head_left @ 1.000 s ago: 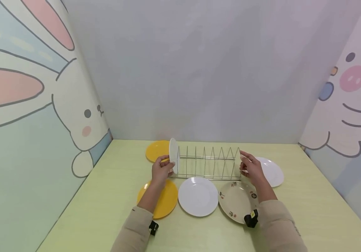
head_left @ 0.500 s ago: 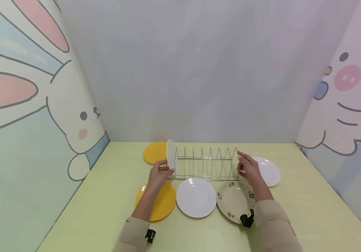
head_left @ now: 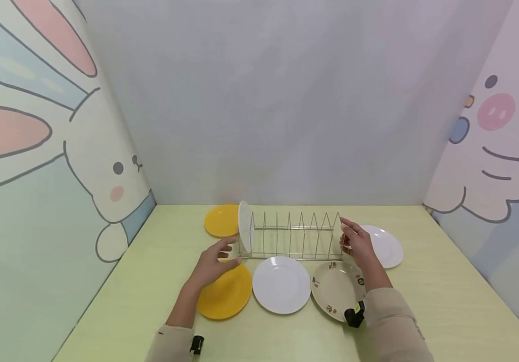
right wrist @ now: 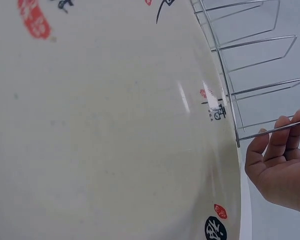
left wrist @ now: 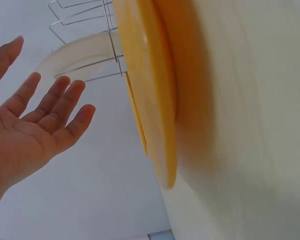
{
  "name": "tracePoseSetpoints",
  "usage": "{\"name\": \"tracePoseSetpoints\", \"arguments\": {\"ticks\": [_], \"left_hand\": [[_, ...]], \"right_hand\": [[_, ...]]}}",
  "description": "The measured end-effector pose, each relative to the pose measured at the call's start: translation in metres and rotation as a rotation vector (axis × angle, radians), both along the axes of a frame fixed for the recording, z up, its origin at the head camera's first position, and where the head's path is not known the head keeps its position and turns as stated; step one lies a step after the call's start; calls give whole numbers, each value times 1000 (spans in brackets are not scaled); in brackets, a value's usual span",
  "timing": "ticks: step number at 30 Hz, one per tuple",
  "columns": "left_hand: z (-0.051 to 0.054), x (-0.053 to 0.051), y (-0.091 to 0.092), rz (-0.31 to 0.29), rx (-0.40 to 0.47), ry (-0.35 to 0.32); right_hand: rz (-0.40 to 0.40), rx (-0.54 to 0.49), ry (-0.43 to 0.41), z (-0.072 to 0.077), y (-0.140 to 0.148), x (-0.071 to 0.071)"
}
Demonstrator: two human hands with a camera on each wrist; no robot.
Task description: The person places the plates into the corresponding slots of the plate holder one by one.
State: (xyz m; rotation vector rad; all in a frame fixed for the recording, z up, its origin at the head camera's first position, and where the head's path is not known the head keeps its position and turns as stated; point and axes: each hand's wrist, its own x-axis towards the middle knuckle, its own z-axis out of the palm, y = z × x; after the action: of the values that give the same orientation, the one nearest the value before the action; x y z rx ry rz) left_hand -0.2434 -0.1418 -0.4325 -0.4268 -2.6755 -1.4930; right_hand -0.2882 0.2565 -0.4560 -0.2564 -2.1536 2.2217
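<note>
A white plate (head_left: 245, 227) stands upright in the leftmost slot of a wire dish rack (head_left: 289, 255). Just short of that plate, my left hand (head_left: 211, 262) is spread with nothing in it, above the front yellow plate (head_left: 225, 296). The left wrist view shows the left palm (left wrist: 27, 132) bare and its fingers apart from the rack. At the rack's other end, my right hand (head_left: 356, 244) grips the end wire. In the right wrist view the right hand's fingers (right wrist: 277, 145) curl behind that wire; the thumb is mostly cut off by the frame edge.
In front of the rack lie a flat white plate (head_left: 281, 285) and a beige patterned plate (head_left: 336, 289). Another yellow plate (head_left: 220, 221) lies behind the left end. A further white plate (head_left: 383, 246) lies beyond the right hand. Walls enclose the table (head_left: 123, 301) on three sides.
My left hand has let go of the upright white plate and drawn back toward the front left. The plate stays standing in the rack. My right hand keeps its hold on the rack's right end.
</note>
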Motion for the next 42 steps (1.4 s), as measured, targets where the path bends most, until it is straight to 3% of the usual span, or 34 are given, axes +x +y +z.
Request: {"name": "tracePoseSetpoints", "arguments": {"ticks": [5, 15, 23, 28, 32, 36, 42], "left_hand": [[-1, -1, -21, -26, -60, -22], [-1, -3, -59, -42, -138, -167], [-13, -5, -83, -28, -127, -212], [-18, -7, -93, -48, -110, -253], [-19, -10, -98, -49, -93, -356], [-18, -12, -99, -65, -129, -438], [-21, -13, -98, -152, -175, -455]], "right_hand": [[-4, 1, -5, 1, 1, 1], [-2, -15, -6, 2, -1, 1], [0, -10, -2, -2, -2, 0], [-5, -17, 0, -2, -1, -1], [-6, -18, 0, -1, -1, -1], [-7, -22, -4, -1, -1, 0], [-1, -25, -6, -2, -1, 0]]}}
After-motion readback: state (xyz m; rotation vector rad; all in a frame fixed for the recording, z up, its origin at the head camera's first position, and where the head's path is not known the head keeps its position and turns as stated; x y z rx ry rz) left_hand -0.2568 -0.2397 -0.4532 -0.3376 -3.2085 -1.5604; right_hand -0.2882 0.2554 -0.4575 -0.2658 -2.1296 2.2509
